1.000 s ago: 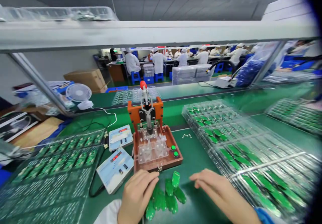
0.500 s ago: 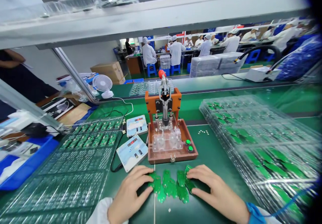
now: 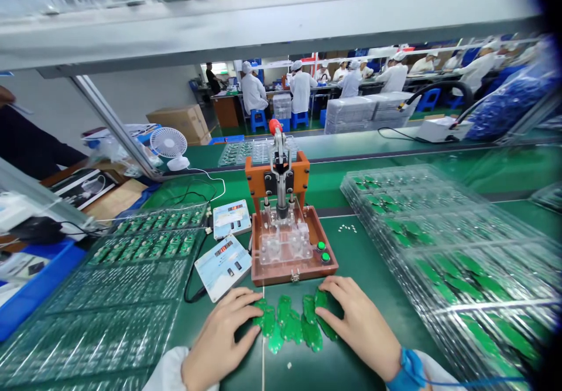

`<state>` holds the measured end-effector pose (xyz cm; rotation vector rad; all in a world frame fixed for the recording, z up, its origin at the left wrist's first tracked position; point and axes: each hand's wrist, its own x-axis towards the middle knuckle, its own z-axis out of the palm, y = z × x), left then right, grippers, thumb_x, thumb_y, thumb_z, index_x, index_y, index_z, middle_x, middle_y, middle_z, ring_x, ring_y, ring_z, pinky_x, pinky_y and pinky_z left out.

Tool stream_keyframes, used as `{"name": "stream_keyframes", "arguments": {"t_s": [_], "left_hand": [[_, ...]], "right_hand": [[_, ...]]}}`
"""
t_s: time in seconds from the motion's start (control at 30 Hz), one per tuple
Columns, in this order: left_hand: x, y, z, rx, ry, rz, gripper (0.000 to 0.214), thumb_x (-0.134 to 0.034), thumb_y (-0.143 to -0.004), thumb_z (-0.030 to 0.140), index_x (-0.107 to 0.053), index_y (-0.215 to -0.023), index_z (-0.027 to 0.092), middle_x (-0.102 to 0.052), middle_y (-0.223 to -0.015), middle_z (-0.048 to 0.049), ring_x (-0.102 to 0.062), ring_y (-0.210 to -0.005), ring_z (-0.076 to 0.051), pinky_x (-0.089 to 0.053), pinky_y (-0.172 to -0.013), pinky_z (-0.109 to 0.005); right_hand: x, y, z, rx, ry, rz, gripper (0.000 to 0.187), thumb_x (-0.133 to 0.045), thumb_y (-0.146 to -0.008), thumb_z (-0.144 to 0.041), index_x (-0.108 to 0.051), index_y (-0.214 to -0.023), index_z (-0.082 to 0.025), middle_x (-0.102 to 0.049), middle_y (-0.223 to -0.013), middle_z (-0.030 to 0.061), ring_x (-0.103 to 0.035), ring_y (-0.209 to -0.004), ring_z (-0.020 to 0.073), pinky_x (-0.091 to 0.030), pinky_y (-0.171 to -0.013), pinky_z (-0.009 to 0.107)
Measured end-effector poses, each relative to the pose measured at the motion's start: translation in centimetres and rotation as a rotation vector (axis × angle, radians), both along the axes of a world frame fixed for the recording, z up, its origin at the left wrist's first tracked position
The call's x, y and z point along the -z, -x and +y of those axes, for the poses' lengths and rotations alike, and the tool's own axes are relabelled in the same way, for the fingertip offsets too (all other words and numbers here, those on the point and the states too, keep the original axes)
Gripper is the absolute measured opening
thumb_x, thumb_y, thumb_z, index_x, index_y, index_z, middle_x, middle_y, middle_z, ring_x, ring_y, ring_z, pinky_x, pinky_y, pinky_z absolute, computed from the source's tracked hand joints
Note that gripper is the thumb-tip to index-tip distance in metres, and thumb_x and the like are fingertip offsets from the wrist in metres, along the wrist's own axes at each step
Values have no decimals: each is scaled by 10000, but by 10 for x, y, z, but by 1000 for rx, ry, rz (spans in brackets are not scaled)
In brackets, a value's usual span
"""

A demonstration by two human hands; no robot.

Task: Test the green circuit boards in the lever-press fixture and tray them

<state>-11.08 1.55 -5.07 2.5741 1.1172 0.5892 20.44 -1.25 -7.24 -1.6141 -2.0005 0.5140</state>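
Observation:
A small heap of green circuit boards [image 3: 290,322] lies on the green mat just in front of a brown test jig [image 3: 291,244] with a red-knobbed lever. My left hand [image 3: 223,338] rests at the heap's left side, fingers curved and touching the leftmost boards. My right hand [image 3: 357,323] lies at the right side, fingertips on the rightmost boards. Both hands cup the pile between them; neither lifts a board. A blue wrist strap [image 3: 406,367] circles my right wrist.
Two small meters [image 3: 223,265] sit left of the jig. Clear trays of green boards [image 3: 127,274] fill the left, and stacked trays [image 3: 448,250] the right. A desk fan [image 3: 168,145] stands behind. A person's dark sleeve [image 3: 30,145] is at far left; workers in white sit beyond.
My hands have closed in on the boards from both sides, gathering them into a tighter heap. The view has swung slightly, showing more of the left side.

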Motion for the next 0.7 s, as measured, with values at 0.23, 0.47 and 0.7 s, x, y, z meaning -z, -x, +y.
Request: {"name": "stream_keyframes", "arguments": {"t_s": [0.23,0.47,0.7], "left_hand": [[1,1,-4,-49,-22,-71,143,-652,-909,173,-728,-1014,234,-735,-1204,-87,-671,-1155,-272,-615,-949,-440],[-44,-18,18,-63,-98,-249,107,-641,-954,185,-708,-1021,236,-705,-1251,-70,-622,-1208,-242,-550,-1018,-451],[-49,-53,83,-56,-111,-334,119,-707,-870,157,-728,-978,204,-724,-1198,-74,-603,-1195,-279,-510,-1034,-497]], "right_hand": [[-6,-7,-4,16,-20,25,255,-711,-909,-377,-676,-1130,-254,-757,-1161,75,-715,-1065,289,-610,-942,460],[-61,-15,23,33,-189,51,308,-678,-935,-439,-666,-1215,-313,-747,-1178,57,-720,-990,246,-619,-845,383],[-76,13,98,-236,-323,-22,249,-758,-873,-272,-722,-1116,-229,-783,-1092,79,-688,-1016,266,-573,-915,451]]}}
